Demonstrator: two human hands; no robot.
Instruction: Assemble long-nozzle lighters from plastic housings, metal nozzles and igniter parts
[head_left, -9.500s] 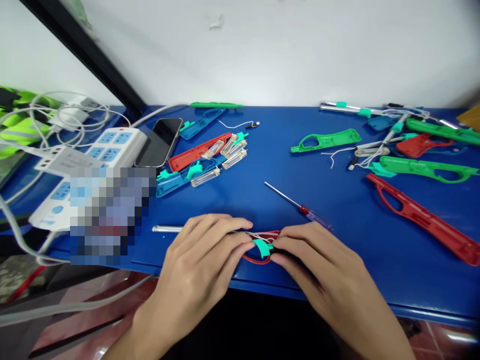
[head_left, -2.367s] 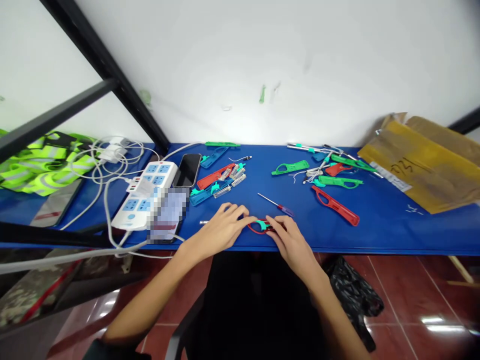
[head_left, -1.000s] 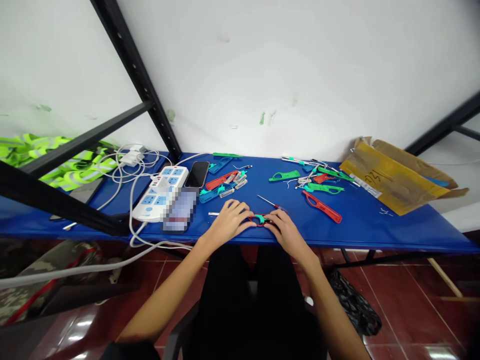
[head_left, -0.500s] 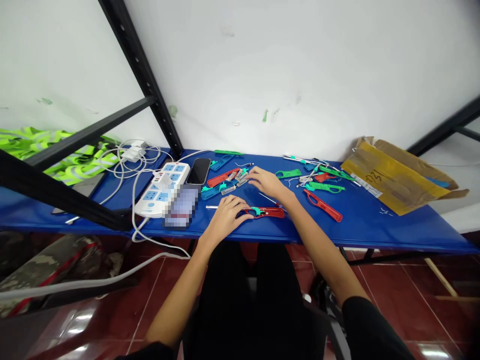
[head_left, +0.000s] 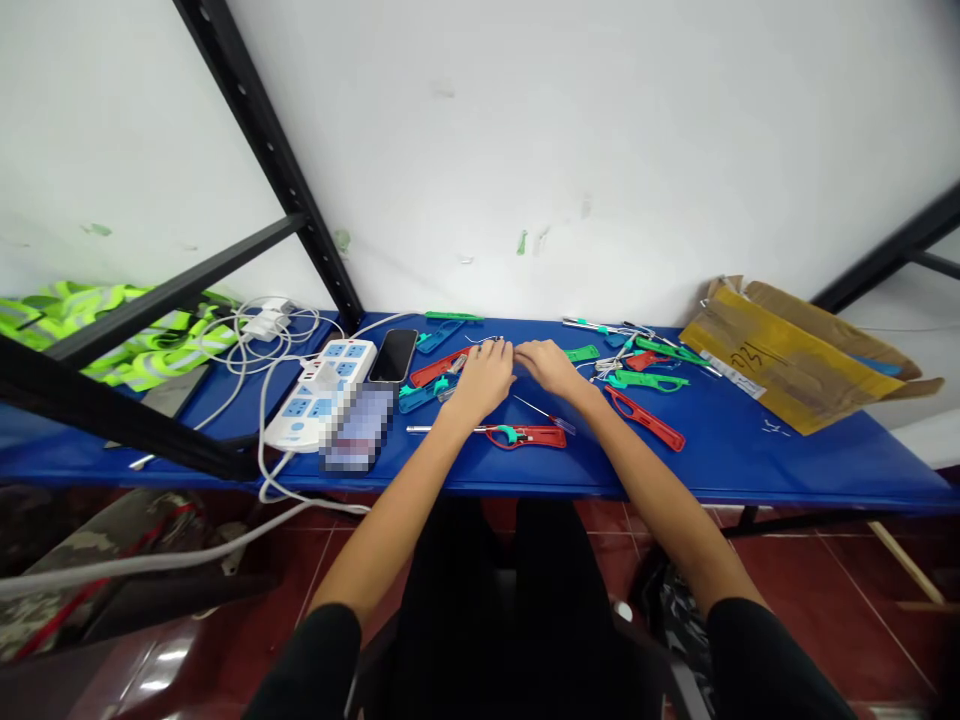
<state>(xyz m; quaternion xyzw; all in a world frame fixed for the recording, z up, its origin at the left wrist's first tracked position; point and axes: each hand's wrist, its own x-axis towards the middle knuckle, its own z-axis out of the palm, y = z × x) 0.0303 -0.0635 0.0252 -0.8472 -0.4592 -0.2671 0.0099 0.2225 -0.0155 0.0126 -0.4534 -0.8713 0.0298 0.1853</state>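
Well, the person's left hand [head_left: 484, 378] and right hand [head_left: 550, 366] sit close together above the middle of the blue table [head_left: 720, 465], both open and relaxed, with nothing visibly gripped. From where I stand, I can't quite tell whether the fingertips [head_left: 504, 350] are touching the small parts beneath them.

Nearest the hands, on the person's side, a red plastic handle [head_left: 529, 437] with a teal clip [head_left: 510, 433] lies flat. Its long axis runs left to right, roughly along the table's front edge, and a slim metal rod [head_left: 431, 429] extends from its left end. The right hand is nearer the red body, while the left forearm [head_left: 420, 465] crosses over the rod.

A thin screwdriver [head_left: 544, 416] lies just beside the handle's right end. Past the left hand are a red handle half [head_left: 436, 369] and a blue handle half [head_left: 417, 398]. Off to the right lie a green handle [head_left: 649, 380] and a long red handle [head_left: 645, 418]. A white power strip [head_left: 315, 397] and a phone [head_left: 394, 355] sit further left.
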